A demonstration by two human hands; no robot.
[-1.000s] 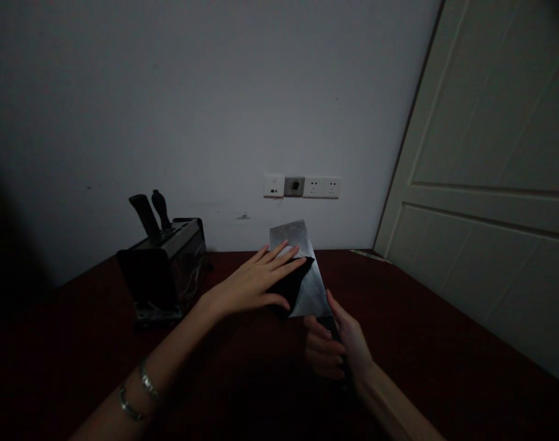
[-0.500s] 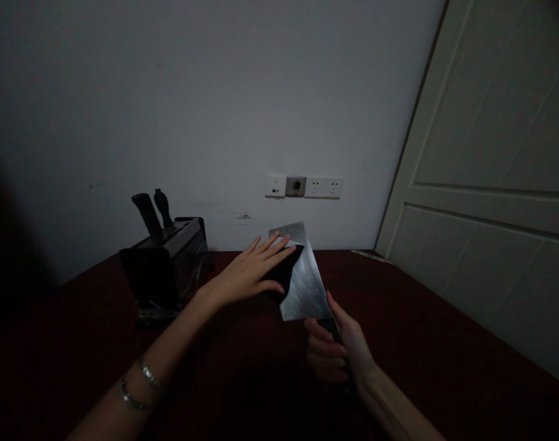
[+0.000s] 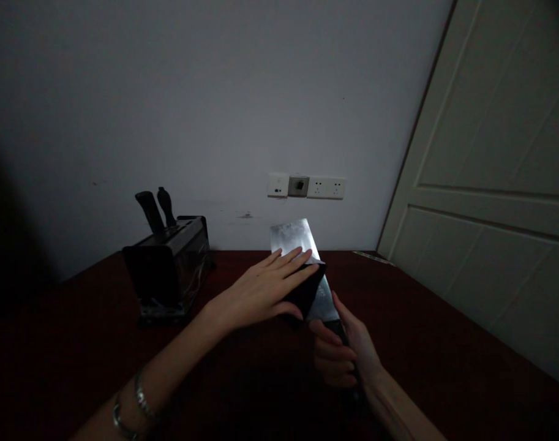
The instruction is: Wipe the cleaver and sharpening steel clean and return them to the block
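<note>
A cleaver (image 3: 294, 236) with a broad metal blade is tilted up, its tip pointing away from me. My right hand (image 3: 337, 352) is closed around its black handle (image 3: 338, 331), with the thumb along the blade's base. My left hand (image 3: 272, 285) holds a black cloth (image 3: 309, 291) against the blade's face, its fingers stretched over the cloth and the thumb lower down. Cloth and fingers cover the middle of the blade, while the far end and a strip near the handle show.
On the left of the dark red table (image 3: 242, 386) stands a knife block (image 3: 169, 263) with two black-handled tools in it. Behind are a pale wall with sockets (image 3: 326, 187) and, at right, a panelled door (image 3: 490, 245). A thin strip (image 3: 373, 257) lies at the table's far edge.
My left hand and the black cloth have slid down the blade toward the handle, uncovering more of the far end. The right hand keeps its grip on the cleaver.
</note>
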